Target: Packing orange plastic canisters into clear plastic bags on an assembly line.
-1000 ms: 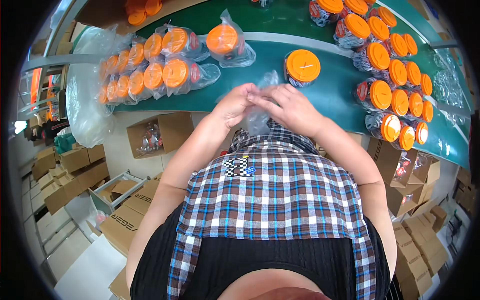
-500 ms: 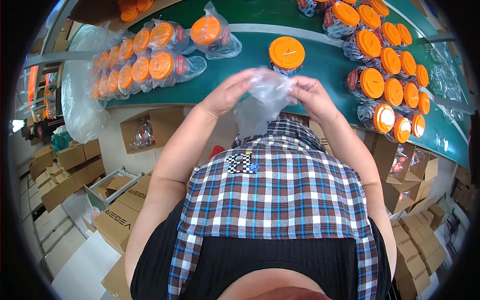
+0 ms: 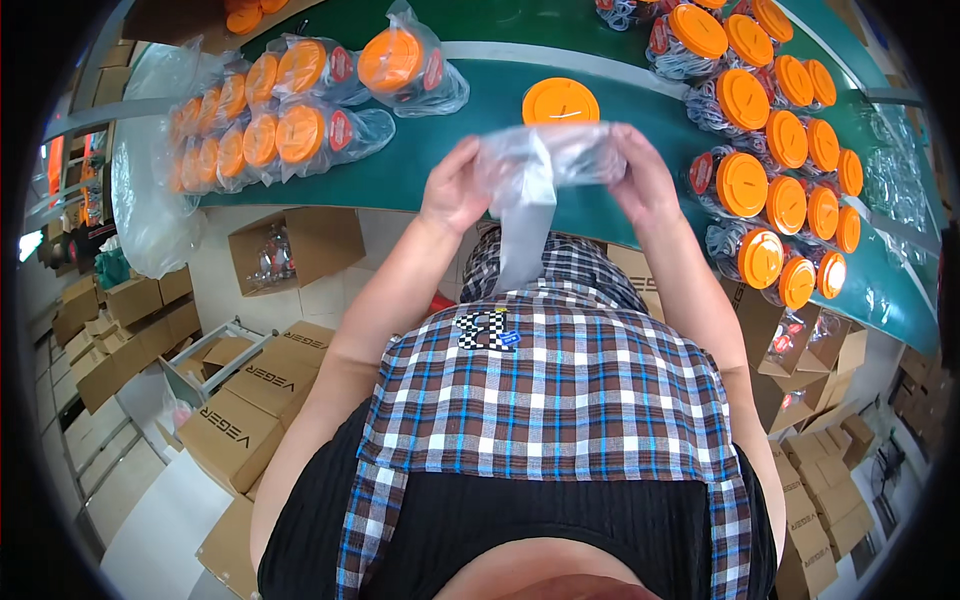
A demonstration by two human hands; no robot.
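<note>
Both hands up, clear plastic bag (image 3: 540, 175) stretched between them over the near edge of the green conveyor belt (image 3: 440, 140).

Left hand (image 3: 455, 190) pinching the bag's left top corner, fingers closed on the film; right hand (image 3: 640, 175) clamped on the right corner, fingers curled around it. Bag mouth pulled wide, tail of the bag hanging down toward the checked shirt (image 3: 545, 400). Just beyond the bag on the belt, a lone orange-lidded jar (image 3: 560, 102), unbagged. Farther left on the belt, a cluster of bagged orange-lidded jars (image 3: 290, 110); along the belt's right side, a row of unbagged orange-lidded jars (image 3: 770, 170). Below the belt, cardboard boxes (image 3: 240, 390) on the floor, left side.
</note>
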